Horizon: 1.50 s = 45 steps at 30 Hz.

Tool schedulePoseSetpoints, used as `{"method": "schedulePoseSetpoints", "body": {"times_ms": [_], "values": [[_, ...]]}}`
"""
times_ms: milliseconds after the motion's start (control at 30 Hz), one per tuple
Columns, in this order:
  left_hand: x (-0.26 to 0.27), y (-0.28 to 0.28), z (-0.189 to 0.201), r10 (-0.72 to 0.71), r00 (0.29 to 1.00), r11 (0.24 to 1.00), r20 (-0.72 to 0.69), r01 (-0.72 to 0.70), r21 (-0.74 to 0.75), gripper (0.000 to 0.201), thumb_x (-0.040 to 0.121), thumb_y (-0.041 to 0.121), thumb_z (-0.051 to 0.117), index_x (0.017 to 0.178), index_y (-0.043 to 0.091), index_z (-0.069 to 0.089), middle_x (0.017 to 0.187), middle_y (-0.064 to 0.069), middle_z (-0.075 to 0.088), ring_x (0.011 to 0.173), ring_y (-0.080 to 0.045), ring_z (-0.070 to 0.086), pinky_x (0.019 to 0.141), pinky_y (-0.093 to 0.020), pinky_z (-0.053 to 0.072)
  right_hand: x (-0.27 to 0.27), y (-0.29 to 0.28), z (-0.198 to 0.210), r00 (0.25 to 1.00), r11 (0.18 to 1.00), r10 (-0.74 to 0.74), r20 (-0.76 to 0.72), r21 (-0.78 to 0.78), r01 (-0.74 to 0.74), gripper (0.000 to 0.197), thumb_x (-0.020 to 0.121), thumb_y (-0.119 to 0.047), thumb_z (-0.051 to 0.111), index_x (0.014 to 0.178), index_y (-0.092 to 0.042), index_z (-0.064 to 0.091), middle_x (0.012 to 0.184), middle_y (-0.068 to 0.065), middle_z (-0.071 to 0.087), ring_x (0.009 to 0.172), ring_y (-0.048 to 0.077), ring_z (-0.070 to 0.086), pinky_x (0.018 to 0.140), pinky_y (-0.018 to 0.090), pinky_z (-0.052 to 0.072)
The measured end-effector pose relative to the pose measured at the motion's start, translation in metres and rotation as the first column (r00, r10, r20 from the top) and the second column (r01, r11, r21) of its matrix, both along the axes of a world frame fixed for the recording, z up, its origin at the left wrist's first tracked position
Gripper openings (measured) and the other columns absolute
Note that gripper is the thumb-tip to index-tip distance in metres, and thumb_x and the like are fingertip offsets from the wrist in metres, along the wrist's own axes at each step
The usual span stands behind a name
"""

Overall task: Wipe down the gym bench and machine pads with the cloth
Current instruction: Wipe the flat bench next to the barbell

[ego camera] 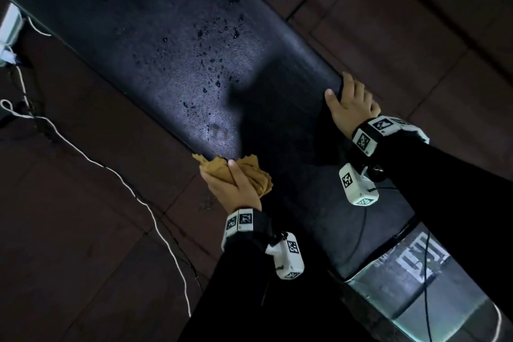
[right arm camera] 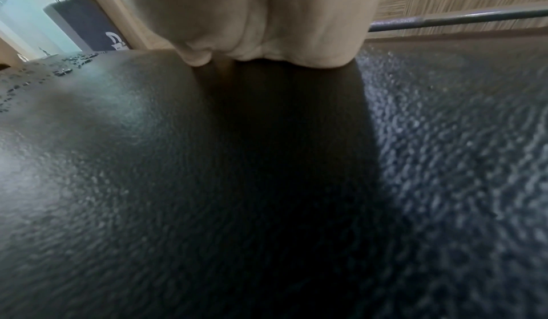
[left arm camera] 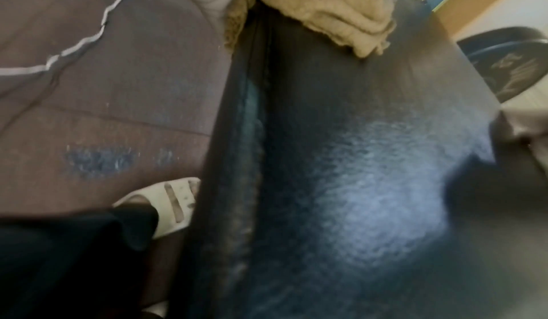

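A long black padded bench [ego camera: 172, 44] runs diagonally through the head view, with water droplets [ego camera: 211, 64] scattered on its middle. My left hand [ego camera: 230, 186] grips a bunched tan cloth [ego camera: 249, 172] at the bench's left edge; the left wrist view shows the cloth [left arm camera: 335, 12] draped over that edge. My right hand [ego camera: 349, 103] holds the bench's right edge, thumb on top and fingers curled over the side. In the right wrist view the right hand [right arm camera: 267, 19] rests on the textured pad [right arm camera: 148, 183].
A white cord [ego camera: 116, 172] snakes across the dark tiled floor [ego camera: 83, 230] left of the bench. A metal bar [right arm camera: 459, 19] lies beyond the pad on the right. A weight plate [left arm camera: 510, 61] sits past the bench. A foot in a white sandal [left arm camera: 169, 204] stands beside it.
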<state>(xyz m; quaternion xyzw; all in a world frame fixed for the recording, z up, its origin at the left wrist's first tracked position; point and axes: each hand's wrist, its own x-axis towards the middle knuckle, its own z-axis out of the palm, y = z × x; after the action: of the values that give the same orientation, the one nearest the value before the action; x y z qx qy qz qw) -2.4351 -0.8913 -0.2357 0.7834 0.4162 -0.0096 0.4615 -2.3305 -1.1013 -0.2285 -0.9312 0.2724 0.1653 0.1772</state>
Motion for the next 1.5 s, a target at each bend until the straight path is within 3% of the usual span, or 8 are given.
{"method": "schedulePoseSetpoints", "body": {"times_ms": [233,433,633,900,1167,1300,1400,1500], "values": [[0.072,0.041,-0.007,0.078,0.992,0.982,0.1,-0.094,0.163,0.066,0.092,0.039,0.053,0.143,0.002,0.032,0.129,-0.024,0.051,0.119,-0.035,0.048,0.097,-0.026,0.032,0.001,-0.002,-0.003,0.999,1.0,0.013,-0.034,-0.002,-0.013,0.059,0.095,-0.051,0.034,0.146,-0.025,0.022,0.144,0.004,0.035,0.132,0.03,0.033,0.108,0.05,0.019],[0.137,0.109,-0.012,-0.234,0.968,0.932,0.086,0.198,0.303,0.077,0.094,0.039,0.051,0.149,-0.001,0.014,0.149,-0.029,0.021,0.14,-0.037,0.024,0.111,-0.023,0.016,0.002,-0.003,0.001,0.997,1.0,0.018,-0.069,0.024,-0.016,0.058,0.095,-0.051,0.033,0.146,-0.026,0.02,0.146,0.003,0.032,0.134,0.029,0.03,0.109,0.049,0.018],[0.177,0.129,-0.003,-0.389,0.871,0.745,-0.3,0.489,0.453,0.092,0.083,0.066,0.035,0.152,0.012,0.008,0.158,-0.021,-0.001,0.142,-0.046,-0.001,0.113,-0.058,0.002,0.003,-0.003,0.005,0.994,0.999,0.014,-0.109,0.05,-0.008,0.057,0.096,-0.05,0.031,0.147,-0.027,0.018,0.149,0.001,0.028,0.135,0.028,0.026,0.111,0.048,0.013],[0.19,0.071,0.008,-0.67,0.57,0.379,-0.476,0.814,0.44,0.081,0.089,0.068,0.004,0.152,0.017,-0.004,0.159,-0.008,-0.01,0.143,-0.038,-0.013,0.114,-0.051,-0.01,0.002,-0.002,0.005,0.995,0.998,0.012,-0.097,0.059,-0.006,0.058,0.096,-0.05,0.032,0.147,-0.027,0.018,0.148,0.001,0.029,0.135,0.027,0.027,0.111,0.048,0.013],[0.086,0.037,0.018,-0.86,0.304,0.127,-0.41,0.906,0.405,0.072,0.094,0.052,0.033,0.151,0.01,0.017,0.158,-0.013,0.013,0.145,-0.037,0.008,0.117,-0.047,0.002,0.004,-0.005,0.008,0.988,0.995,0.023,-0.154,0.097,-0.008,0.058,0.096,-0.051,0.03,0.147,-0.029,0.014,0.15,-0.001,0.025,0.137,0.026,0.023,0.112,0.048,0.011],[0.08,0.068,0.021,-0.774,0.448,0.297,-0.447,0.881,0.368,0.074,0.091,0.049,0.027,0.148,0.003,0.022,0.156,-0.019,0.016,0.144,-0.038,0.014,0.115,-0.051,0.012,0.004,-0.006,0.01,0.986,0.994,0.025,-0.166,0.114,-0.006,0.059,0.096,-0.052,0.029,0.148,-0.03,0.013,0.15,-0.001,0.024,0.137,0.025,0.022,0.112,0.047,0.01],[0.11,0.089,0.022,-0.652,0.633,0.51,-0.417,0.773,0.376,0.077,0.091,0.049,0.027,0.149,0.0,0.016,0.157,-0.021,0.008,0.145,-0.039,0.005,0.116,-0.051,0.009,0.004,-0.005,0.011,0.988,0.993,0.017,-0.152,0.115,0.0,0.059,0.096,-0.051,0.03,0.148,-0.029,0.014,0.149,-0.001,0.025,0.137,0.025,0.022,0.113,0.047,0.01],[0.156,0.102,0.02,-0.557,0.74,0.615,-0.378,0.673,0.411,0.079,0.09,0.048,0.029,0.15,0.0,0.01,0.158,-0.019,0.001,0.145,-0.04,-0.002,0.115,-0.051,0.004,0.004,-0.005,0.012,0.986,0.993,0.021,-0.164,0.117,-0.002,0.059,0.096,-0.051,0.03,0.148,-0.029,0.014,0.15,-0.001,0.024,0.137,0.025,0.021,0.113,0.047,0.01]]}}
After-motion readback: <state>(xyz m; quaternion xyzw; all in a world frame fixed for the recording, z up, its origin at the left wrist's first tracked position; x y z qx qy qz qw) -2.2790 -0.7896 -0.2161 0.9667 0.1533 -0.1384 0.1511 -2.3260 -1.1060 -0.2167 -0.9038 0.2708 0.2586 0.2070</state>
